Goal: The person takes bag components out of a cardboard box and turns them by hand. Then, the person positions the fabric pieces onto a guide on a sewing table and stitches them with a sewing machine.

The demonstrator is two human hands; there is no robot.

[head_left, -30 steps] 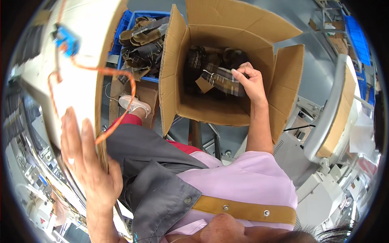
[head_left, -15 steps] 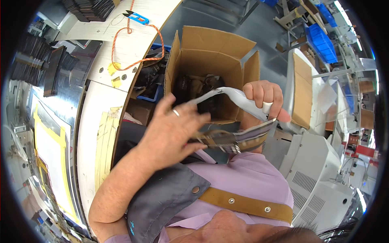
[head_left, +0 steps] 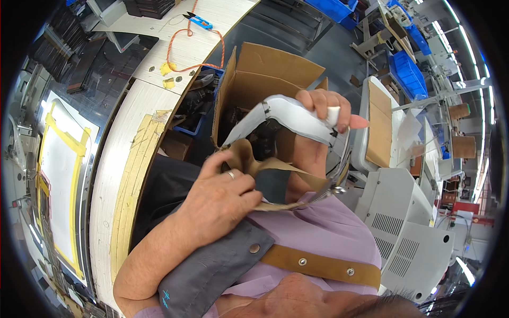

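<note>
Just on the wearer's side of the open brown cardboard box (head_left: 275, 66), a pliable looped strip with white and tan faces (head_left: 291, 114) spans both hands, the right hand's (head_left: 326, 106) fingers clamped on its white part, the left hand's (head_left: 217, 196) closed on its tan part. Uneven pulling might crease it; a slackened grip could drop it toward the box.

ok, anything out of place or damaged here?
No spill visible. The orange cord on the blue snips seems to loop past the edge of the white table, a possible snag; the yellow tape there looks scuffed, ragged at its far end.
</note>
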